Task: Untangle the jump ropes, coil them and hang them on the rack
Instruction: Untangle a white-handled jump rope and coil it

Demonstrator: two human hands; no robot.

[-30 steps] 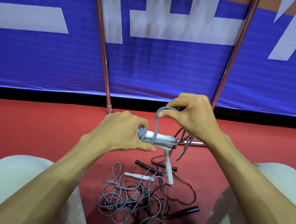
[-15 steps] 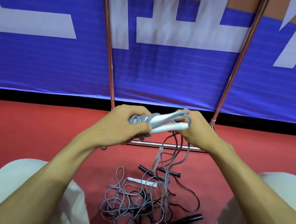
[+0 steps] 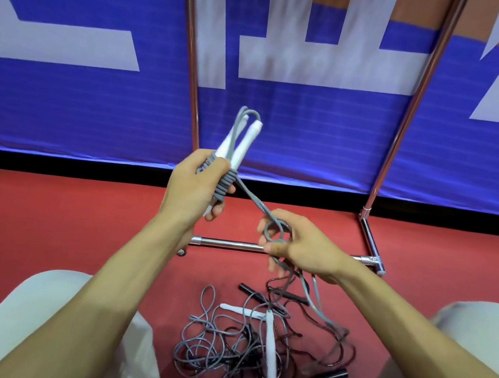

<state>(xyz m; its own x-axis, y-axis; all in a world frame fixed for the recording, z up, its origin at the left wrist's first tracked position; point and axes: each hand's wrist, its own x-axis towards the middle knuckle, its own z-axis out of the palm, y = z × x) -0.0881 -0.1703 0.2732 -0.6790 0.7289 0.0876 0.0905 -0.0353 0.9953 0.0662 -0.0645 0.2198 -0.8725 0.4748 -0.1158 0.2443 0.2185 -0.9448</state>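
Observation:
My left hand grips a grey jump rope's two white handles, held upright side by side, with grey cord wound in several turns around their lower part. From the winding the cord runs down right to my right hand, whose fingers hold a small loop of it. The rest of that cord trails down into a tangle of grey and black ropes on the red floor, with another pair of white handles and black handles. The chrome rack stands just behind my hands.
The rack's two uprights rise in front of a blue and white banner. Its right foot bar lies on the red floor. My knees in light trousers flank the rope pile.
My left hand has lifted and turned the wrapped handles upright. My right hand has moved away down right, drawing the cord out into a loop.

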